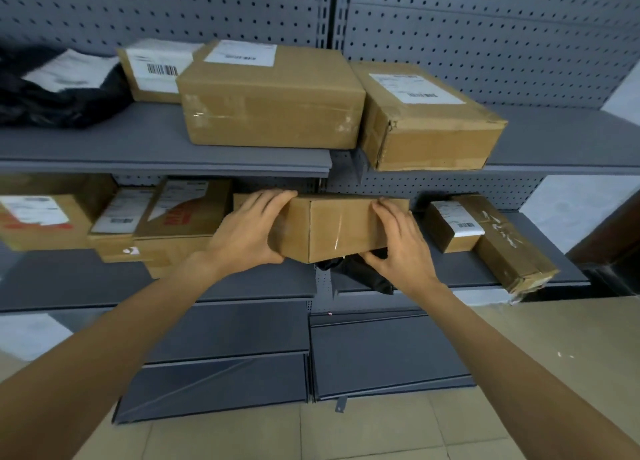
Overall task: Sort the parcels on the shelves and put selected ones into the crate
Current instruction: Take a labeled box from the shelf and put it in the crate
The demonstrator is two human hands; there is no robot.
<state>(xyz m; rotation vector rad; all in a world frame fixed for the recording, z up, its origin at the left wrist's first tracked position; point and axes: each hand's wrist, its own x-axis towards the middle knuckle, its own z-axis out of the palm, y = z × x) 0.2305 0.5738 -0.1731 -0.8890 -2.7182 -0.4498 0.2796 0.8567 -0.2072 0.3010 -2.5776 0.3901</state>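
1. Lower shelf (242,286): its front edge is bare left of the black bag (363,272)
2. Left end is crowded by labelled boxes (180,217)
3. A long taped box (512,248) overhangs the right front corner

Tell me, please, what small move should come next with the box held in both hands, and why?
Probably draw the box straight back off the lower shelf. Both the left hand and the right hand already hold its ends, and a black bag lies right under it, so a slight lift first may avoid dragging that along.
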